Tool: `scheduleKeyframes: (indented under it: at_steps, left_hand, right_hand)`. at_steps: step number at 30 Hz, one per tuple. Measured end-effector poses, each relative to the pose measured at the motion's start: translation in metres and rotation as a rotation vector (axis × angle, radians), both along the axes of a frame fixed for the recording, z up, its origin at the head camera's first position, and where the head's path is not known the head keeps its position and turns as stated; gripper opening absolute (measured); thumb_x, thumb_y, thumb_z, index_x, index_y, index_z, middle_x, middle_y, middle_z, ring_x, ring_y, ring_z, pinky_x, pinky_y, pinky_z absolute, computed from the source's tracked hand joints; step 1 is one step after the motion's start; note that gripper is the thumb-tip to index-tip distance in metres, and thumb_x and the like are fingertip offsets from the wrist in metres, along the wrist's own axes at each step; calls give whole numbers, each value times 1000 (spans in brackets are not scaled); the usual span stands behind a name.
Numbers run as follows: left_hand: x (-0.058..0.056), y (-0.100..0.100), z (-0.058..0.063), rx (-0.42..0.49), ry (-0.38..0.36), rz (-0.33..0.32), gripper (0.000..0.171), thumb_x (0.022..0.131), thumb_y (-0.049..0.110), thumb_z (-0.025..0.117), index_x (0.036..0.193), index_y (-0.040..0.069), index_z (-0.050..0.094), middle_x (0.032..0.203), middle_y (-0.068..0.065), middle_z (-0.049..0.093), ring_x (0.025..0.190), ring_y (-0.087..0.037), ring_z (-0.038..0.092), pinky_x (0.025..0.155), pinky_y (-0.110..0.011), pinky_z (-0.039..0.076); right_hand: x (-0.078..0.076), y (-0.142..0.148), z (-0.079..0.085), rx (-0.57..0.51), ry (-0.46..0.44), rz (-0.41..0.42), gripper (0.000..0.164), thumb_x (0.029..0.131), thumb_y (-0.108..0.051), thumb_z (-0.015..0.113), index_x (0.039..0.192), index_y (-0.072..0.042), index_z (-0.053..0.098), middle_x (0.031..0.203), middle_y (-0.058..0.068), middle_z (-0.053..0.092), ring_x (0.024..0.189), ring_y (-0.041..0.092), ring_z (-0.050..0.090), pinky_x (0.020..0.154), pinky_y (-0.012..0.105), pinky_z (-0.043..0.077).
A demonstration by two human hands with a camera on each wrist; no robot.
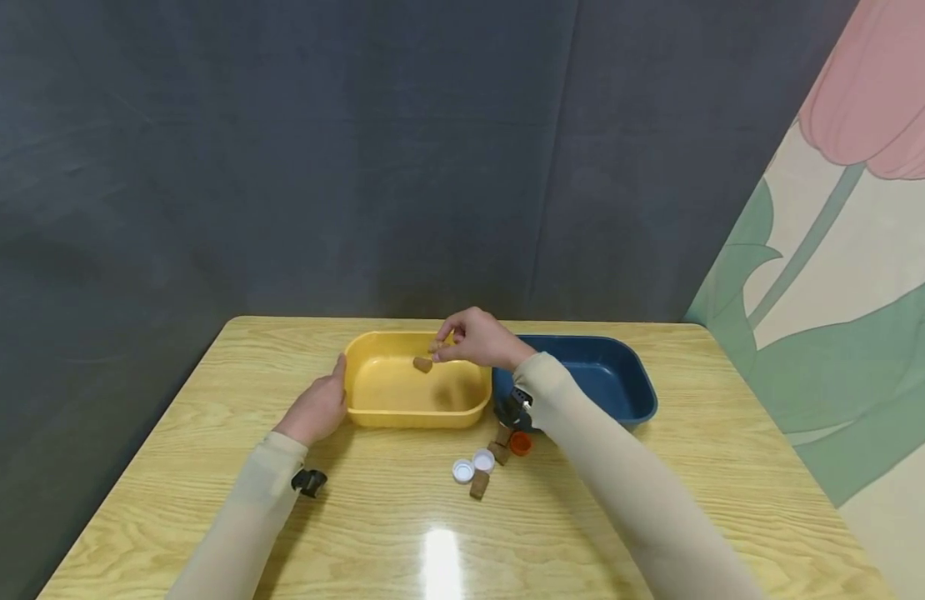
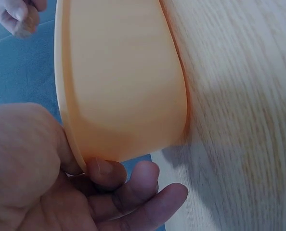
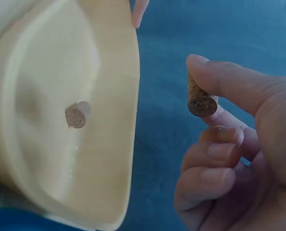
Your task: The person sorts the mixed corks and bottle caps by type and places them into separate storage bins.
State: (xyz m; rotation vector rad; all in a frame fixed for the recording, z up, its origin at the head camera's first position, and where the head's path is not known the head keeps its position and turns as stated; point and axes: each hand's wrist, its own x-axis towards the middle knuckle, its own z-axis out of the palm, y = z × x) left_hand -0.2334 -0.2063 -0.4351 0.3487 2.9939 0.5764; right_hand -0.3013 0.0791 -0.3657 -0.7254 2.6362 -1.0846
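Observation:
My left hand (image 1: 322,407) grips the left end of a yellow plastic tub (image 1: 410,420); in the left wrist view the tub's rim (image 2: 71,132) lies between the thumb side and the curled fingers. Above the tub, my right hand (image 1: 483,340) pinches a cork (image 3: 201,100) between thumb and index finger, with the other fingers curled beneath. Another cork (image 1: 422,364) lies on the floor of the yellow tub, seen from its end in the right wrist view.
Right of the yellow tub stands a dark blue tub (image 1: 616,383), partly covered by my right forearm. In front of both lie several brown corks (image 1: 479,484), two white bottle caps (image 1: 463,472) and an orange-red cap (image 1: 520,442). A dark curtain (image 1: 357,167) hangs behind the table.

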Motion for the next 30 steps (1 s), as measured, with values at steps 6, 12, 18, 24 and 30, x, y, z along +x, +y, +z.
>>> scheduleKeyframes:
  at_steps: [6,12,18,24,30]
  left_hand:
    - [1,1,-1,3,-3,-10,60,103,3,35,152,-18,6,122,-34,61,91,-30,63,84,-45,52]
    - [-1,1,-1,-8,22,-23,60,103,3,35,151,-20,7,123,-35,60,104,-38,65,91,-50,52]
    - [0,1,0,-9,12,-9,60,103,3,34,151,-19,7,127,-36,58,108,-39,64,91,-50,52]
    - [1,2,0,-20,21,-11,59,104,3,35,151,-19,7,126,-36,59,111,-42,63,95,-52,50]
    - [0,3,0,-15,25,-12,59,104,4,35,151,-19,8,127,-36,58,113,-42,62,96,-52,50]
  right_hand:
    - [-15,-10,-11,25,-42,-28,23,84,-25,82,101,-10,74,85,5,58,73,17,49,61,26,40]
    - [-26,-19,-21,73,-45,-46,19,87,-24,79,99,-9,74,102,6,64,82,18,52,67,27,44]
    - [-30,-25,-27,151,-72,-66,18,89,-27,76,95,-10,76,109,3,69,90,18,56,75,29,46]
    - [-35,-30,-35,245,-127,-96,32,88,-37,78,90,-5,80,82,2,68,75,15,50,66,28,40]
    - [-37,-34,-36,334,-167,-128,42,87,-44,77,90,-1,78,66,-1,51,66,15,45,57,27,34]
